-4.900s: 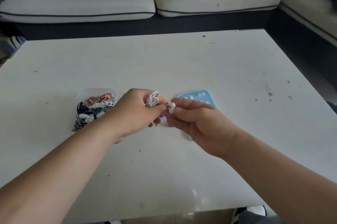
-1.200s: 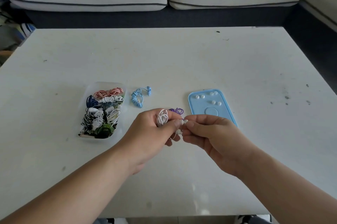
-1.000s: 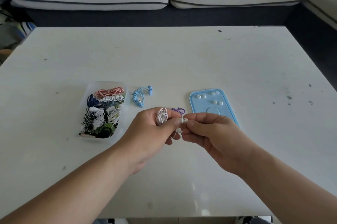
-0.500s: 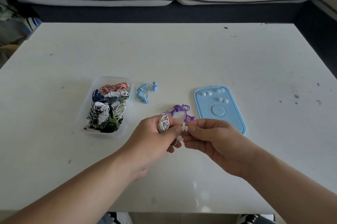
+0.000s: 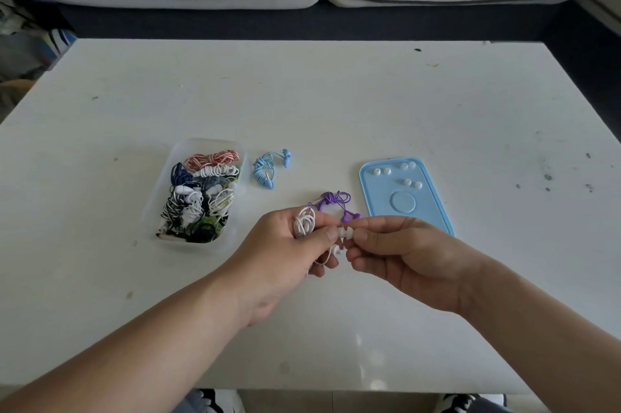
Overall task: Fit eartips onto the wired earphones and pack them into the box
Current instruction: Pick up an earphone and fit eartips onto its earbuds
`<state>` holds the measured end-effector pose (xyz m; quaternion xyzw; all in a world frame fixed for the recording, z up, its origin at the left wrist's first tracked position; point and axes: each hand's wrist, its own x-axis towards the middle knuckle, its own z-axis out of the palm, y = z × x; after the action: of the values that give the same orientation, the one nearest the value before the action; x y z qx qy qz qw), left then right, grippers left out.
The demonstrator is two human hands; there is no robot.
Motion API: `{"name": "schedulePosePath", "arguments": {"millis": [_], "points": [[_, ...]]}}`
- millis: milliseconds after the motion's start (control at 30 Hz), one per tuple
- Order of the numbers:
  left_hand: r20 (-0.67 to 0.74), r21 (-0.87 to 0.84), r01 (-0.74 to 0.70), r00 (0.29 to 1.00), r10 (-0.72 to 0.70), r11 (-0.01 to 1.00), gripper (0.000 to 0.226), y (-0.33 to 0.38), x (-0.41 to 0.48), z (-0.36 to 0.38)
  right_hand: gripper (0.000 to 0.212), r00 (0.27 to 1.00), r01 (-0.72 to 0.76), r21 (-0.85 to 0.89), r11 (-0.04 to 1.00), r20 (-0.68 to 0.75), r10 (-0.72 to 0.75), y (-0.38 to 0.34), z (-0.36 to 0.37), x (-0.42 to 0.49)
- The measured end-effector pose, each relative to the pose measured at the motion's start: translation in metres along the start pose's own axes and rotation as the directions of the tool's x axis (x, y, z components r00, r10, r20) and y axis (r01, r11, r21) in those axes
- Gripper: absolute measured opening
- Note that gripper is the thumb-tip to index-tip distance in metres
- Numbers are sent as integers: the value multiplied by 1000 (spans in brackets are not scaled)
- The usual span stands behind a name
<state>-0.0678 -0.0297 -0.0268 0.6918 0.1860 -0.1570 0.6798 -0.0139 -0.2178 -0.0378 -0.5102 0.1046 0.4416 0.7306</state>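
White in colour and wound into a small coil, the wired earphones (image 5: 304, 223) sit in the grip of the left hand (image 5: 285, 258). Its fingers curl round the coil, and its thumb and forefinger pinch one earbud (image 5: 346, 232) at the cord side. This earbud lies exactly between the two hands. The grip of the right hand (image 5: 406, 258) is pressed together on the other end of it, thumb against forefinger. Whether an eartip is fully on, I cannot tell. The second earbud (image 5: 336, 250) hangs just below, against the left fingers.

Just behind the hands, purple earphones (image 5: 332, 199) lie on the table (image 5: 336, 103). To the right is a blue lid (image 5: 433, 211) with a few loose eartips (image 5: 407, 182) on it. To the left stands the clear box (image 5: 158, 197), holding many coiled earphones, and light blue earphones (image 5: 265, 170) lie just beside it.
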Motion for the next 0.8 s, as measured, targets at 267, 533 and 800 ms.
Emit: {"name": "schedulePosePath", "arguments": {"millis": [267,533,800], "points": [[11,-12,-5,1000,5,1000,12,2,2,2,24,1000,28,-35,999,-2,-28,-2,-2,1],[4,56,-53,999,53,997,21,4,3,4,32,1000,15,-20,1000,-14,-16,-2,-5,2],[2,67,-89,996,90,994,15,10,5,2,27,999,38,-59,998,-20,-39,-6,-3,2]]}}
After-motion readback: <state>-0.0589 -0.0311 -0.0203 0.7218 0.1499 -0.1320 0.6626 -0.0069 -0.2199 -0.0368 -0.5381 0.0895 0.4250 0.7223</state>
